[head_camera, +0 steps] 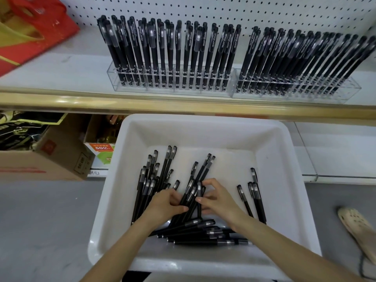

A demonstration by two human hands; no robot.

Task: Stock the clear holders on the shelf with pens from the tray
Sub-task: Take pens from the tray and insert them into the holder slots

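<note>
White tray (203, 133) sits at 6 o'clock, below the shelf (61, 74). It holds loose black pens in three lots:
- One lot (150, 180) lies lengthwise at the tray's 9 o'clock.
- A few pens (254, 196) lie at its 3 o'clock.
- A stack (203, 233) lies crosswise at its 6 o'clock.

Both hands are inside the tray, close together at its centre. Left hand (166, 202): fingers curled round a bundle of pens (191, 195) from the 9 o'clock side. Right hand (217, 198): thumb and fingers pinch the same bundle from the 3 o'clock side, the forefinger touching one pen near its cap. The bundle is tilted, caps toward 12 o'clock. Whether it is clear of the tray floor cannot be told.

On the shelf at 12 o'clock, two clear holders stand side by side against a white pegboard (223, 9). The left holder (113, 78) and the right holder (350, 88) are both packed with black pens, caps up. Those in the right holder lean toward 1 o'clock.

A red bag (30, 33) lies on the shelf at 10 o'clock. A cardboard box (57, 159) sits on the floor at 9 o'clock. A pale shoe (358, 228) is at 4 o'clock.
</note>
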